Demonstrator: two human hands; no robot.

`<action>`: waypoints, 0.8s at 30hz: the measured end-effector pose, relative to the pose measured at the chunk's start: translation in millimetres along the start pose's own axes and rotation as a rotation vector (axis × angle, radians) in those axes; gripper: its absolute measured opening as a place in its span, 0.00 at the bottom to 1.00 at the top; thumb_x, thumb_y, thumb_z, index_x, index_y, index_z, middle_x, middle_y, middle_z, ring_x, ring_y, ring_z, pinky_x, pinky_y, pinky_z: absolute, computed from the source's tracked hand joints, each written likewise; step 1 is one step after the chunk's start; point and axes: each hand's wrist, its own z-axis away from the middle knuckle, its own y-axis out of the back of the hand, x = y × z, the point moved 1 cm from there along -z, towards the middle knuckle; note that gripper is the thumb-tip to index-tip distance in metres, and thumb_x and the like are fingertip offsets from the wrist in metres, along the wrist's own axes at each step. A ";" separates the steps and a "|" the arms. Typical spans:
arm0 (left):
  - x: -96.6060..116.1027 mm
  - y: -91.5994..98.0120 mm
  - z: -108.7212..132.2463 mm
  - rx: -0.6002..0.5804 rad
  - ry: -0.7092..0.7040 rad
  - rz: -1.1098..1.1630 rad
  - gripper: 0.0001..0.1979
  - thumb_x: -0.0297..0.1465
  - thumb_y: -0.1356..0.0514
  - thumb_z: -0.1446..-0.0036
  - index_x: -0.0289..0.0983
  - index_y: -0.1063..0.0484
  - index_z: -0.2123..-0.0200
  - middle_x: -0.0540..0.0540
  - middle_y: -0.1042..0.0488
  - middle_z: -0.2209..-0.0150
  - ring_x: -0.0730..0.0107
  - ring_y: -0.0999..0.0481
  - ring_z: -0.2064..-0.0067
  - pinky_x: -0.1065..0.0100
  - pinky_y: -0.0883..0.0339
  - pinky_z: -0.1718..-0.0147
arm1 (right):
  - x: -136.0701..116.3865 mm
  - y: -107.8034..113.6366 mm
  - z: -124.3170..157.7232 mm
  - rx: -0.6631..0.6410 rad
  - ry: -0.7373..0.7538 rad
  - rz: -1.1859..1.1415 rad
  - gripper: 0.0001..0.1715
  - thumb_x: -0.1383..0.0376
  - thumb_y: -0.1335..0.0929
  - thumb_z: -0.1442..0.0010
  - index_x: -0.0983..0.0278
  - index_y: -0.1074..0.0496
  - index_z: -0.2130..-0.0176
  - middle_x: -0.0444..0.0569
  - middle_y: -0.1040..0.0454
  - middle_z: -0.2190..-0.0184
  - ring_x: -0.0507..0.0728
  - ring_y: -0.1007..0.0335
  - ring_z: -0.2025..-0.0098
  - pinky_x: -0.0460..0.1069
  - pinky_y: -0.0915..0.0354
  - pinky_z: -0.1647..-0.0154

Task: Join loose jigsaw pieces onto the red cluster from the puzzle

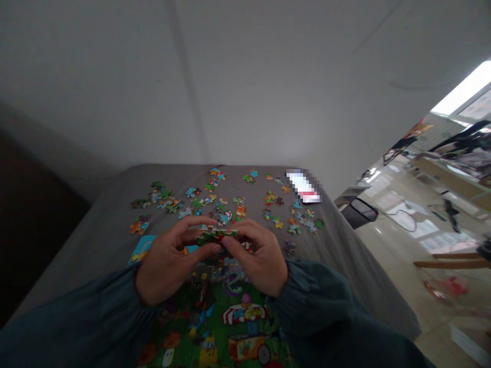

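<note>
Grey cloth-covered table (95,225) against plain white wall. Left hand (169,266) and right hand (261,260) both pinching a small joined strip of green-red cardboard puzzle pieces (215,234), held between fingertips just above table. Directly below: assembled colourful puzzle section (230,317). Beyond: loose multicoloured puzzle pieces (230,204) scattered; blurred white-red box (303,186) at far right corner.

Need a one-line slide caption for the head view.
Both hands, left hand and right hand, hold joined puzzle pieces above a half-built jigsaw on a grey table.
</note>
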 end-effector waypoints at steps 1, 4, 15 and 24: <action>0.2 0.5 -0.3 -0.008 0.010 0.015 0.20 0.43 0.28 0.52 0.45 0.25 0.57 0.51 0.16 0.70 0.54 0.15 0.65 0.62 0.19 0.68 | -0.4 0.3 -0.1 0.004 0.003 0.012 0.05 0.64 0.29 0.39 0.62 0.21 0.66 0.47 0.23 0.67 0.51 0.26 0.67 0.46 0.29 0.67; 0.4 1.0 -0.7 -0.022 0.008 0.079 0.20 0.42 0.28 0.53 0.44 0.25 0.58 0.50 0.15 0.68 0.55 0.14 0.63 0.61 0.19 0.63 | -0.9 1.1 -0.4 0.015 0.013 0.043 0.06 0.65 0.29 0.39 0.63 0.21 0.66 0.48 0.22 0.67 0.51 0.26 0.67 0.46 0.30 0.66; 2.0 3.9 -4.2 0.034 -0.023 -0.074 0.20 0.49 0.31 0.52 0.43 0.20 0.61 0.48 0.15 0.63 0.57 0.16 0.64 0.65 0.21 0.66 | -2.6 3.9 -1.8 0.044 0.004 0.113 0.08 0.64 0.30 0.37 0.65 0.23 0.67 0.47 0.24 0.69 0.52 0.29 0.67 0.47 0.33 0.64; -15.0 14.3 -9.2 0.060 0.049 0.130 0.30 0.58 0.44 0.41 0.39 0.21 0.52 0.41 0.17 0.56 0.57 0.19 0.56 0.60 0.23 0.56 | -0.4 15.3 -11.0 0.073 -0.086 0.051 0.13 0.59 0.31 0.38 0.64 0.26 0.71 0.44 0.28 0.74 0.51 0.33 0.69 0.47 0.36 0.65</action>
